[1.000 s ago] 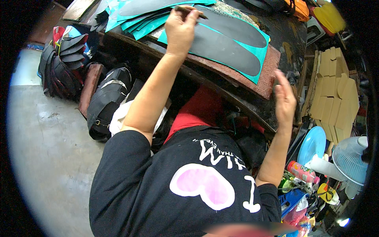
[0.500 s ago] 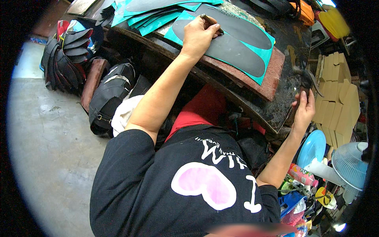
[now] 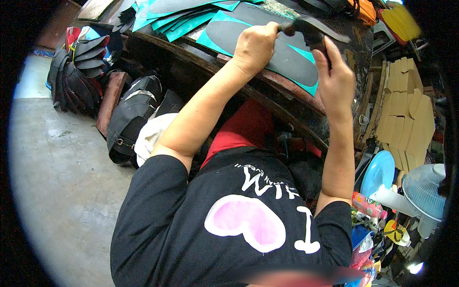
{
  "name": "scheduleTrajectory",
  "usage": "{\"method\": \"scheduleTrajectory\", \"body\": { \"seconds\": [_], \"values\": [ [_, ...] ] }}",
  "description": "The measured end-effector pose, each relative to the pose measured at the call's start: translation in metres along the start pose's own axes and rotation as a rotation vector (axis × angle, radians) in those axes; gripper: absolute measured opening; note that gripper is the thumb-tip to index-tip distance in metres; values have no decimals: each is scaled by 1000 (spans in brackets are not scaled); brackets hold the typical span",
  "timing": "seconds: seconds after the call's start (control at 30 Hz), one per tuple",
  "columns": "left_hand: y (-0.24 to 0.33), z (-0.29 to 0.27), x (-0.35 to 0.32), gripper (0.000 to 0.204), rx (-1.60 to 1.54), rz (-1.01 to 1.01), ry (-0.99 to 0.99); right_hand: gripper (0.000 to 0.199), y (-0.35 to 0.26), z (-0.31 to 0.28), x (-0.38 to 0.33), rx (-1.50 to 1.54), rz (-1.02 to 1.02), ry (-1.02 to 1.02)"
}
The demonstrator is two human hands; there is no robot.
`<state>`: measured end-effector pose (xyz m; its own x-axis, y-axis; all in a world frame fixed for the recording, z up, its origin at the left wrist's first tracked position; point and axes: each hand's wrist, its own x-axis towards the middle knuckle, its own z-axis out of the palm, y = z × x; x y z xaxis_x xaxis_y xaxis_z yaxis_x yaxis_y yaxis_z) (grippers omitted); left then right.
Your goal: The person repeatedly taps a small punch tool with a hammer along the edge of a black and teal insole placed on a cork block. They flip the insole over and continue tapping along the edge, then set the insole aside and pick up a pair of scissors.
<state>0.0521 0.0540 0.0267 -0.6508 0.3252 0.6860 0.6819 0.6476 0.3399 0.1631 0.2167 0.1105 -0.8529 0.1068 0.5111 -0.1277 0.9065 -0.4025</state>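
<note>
Risk: the blade (image 3: 318,29) sits between both hands, its dark edge running close past the right hand's fingers; a slip of the grip could, in my judgement, nick a fingertip or gouge the sole (image 3: 282,50) beneath. Cause: two hands crowding one short tool, with the sheet loose on the bench (image 3: 334,103).

Left hand (image 3: 256,45): curled into a fist, gripping the near end of the blade. It hovers over or rests on the grey sole; contact cannot be told.

Right hand (image 3: 334,79): fingers long and pressed together, raised along the blade's far side, tips touching it; thumb hidden.

Sole: grey, on teal backing, directly under the left hand, left of the right hand.

Beyond the left hand: more teal sheets (image 3: 177,14). Right of the right hand: stacked cardboard (image 3: 404,107).
</note>
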Motion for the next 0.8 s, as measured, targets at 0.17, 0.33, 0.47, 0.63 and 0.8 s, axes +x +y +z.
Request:
{"method": "scheduleTrajectory", "body": {
  "seconds": [0.17, 0.33, 0.47, 0.63, 0.8],
  "values": [
    [-18, 3, 1, 10, -908, -596, 184, 37, 46, 14, -19, 94, 140, 17],
    [-23, 3, 1, 13, -560, -422, -35, 40, 31, -12, -11, 161, 59, 104],
    [-12, 0, 2, 16, -325, -209, 17, 34, 0, -32, -5, 447, 10, 336],
    [4, 9, -1, 19, -35, 12, -6, 34, 18, 2, -14, 148, -19, 29],
    [-12, 11, 1, 13, -884, -581, 126, 37, 48, -2, -22, 153, 46, 144]
  ]
}}
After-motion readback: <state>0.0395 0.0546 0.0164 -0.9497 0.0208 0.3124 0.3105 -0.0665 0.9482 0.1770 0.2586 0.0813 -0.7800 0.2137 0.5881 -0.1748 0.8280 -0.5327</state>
